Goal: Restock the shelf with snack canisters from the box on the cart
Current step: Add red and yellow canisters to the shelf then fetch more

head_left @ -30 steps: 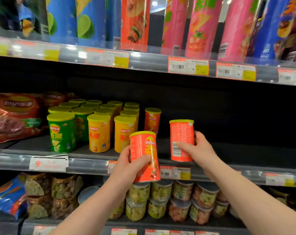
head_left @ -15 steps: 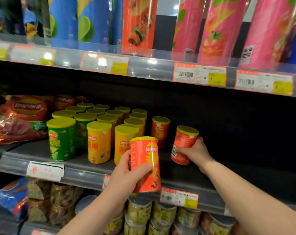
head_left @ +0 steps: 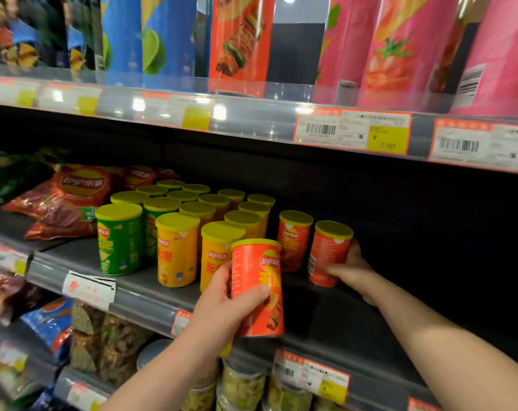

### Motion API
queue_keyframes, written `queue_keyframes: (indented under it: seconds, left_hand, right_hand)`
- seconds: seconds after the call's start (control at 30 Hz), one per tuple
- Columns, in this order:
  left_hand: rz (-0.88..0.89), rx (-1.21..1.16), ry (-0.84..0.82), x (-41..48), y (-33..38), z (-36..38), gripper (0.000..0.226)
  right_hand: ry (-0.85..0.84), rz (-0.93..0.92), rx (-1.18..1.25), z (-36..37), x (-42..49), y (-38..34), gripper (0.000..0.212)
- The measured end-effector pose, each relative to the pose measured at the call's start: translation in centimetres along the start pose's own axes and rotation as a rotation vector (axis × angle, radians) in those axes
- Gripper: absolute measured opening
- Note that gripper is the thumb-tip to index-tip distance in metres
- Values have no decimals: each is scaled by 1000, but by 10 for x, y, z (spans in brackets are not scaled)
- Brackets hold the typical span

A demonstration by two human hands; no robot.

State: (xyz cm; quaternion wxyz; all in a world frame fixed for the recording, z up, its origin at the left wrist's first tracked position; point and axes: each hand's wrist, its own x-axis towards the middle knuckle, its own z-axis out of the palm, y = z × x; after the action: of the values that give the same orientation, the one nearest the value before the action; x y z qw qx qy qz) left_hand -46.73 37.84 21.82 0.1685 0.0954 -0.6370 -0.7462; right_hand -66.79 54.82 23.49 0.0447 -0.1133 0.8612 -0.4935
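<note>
My left hand (head_left: 222, 307) grips an orange-red snack canister (head_left: 257, 280) with a yellow lid, held upright just above the front edge of the middle shelf (head_left: 151, 298). My right hand (head_left: 351, 269) reaches deeper in and holds a second orange-red canister (head_left: 327, 253), which stands on the shelf beside another orange-red one (head_left: 293, 238). To the left stand rows of yellow canisters (head_left: 176, 250) and green canisters (head_left: 120, 238), all with yellow lids. The box and cart are out of view.
Dark shelf floor stretches to the right of my right hand. Red chip bags (head_left: 65, 203) lie at the shelf's left end. Tall pink, blue and orange tubes (head_left: 400, 48) fill the shelf above. Clear jars (head_left: 243, 387) sit on the shelf below. Price tags (head_left: 352, 130) line the edges.
My right hand has carried its canister further back and set it down beside the lone orange-red one. The view has moved closer to the shelf. My left hand still holds its canister.
</note>
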Motion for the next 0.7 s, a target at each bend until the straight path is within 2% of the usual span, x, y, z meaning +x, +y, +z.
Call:
queue_keyframes:
  seconds: [0.13, 0.23, 0.37, 0.5, 0.7]
  left_hand:
    - [-7, -28, 2, 1, 0, 2, 92]
    - [-2, -34, -1, 1, 1, 5, 92]
    - [6, -31, 1, 3, 3, 9, 77]
    - [22, 15, 4, 6, 2, 11, 93]
    - [28, 40, -8, 8, 3, 14, 98]
  right_hand:
    - [31, 8, 21, -2, 4, 6, 108]
    - [-39, 7, -3, -5, 7, 10, 103]
    - [9, 11, 12, -6, 10, 11, 101]
    - [-27, 9, -14, -6, 14, 14, 92]
    - [20, 28, -30, -2, 16, 16, 88]
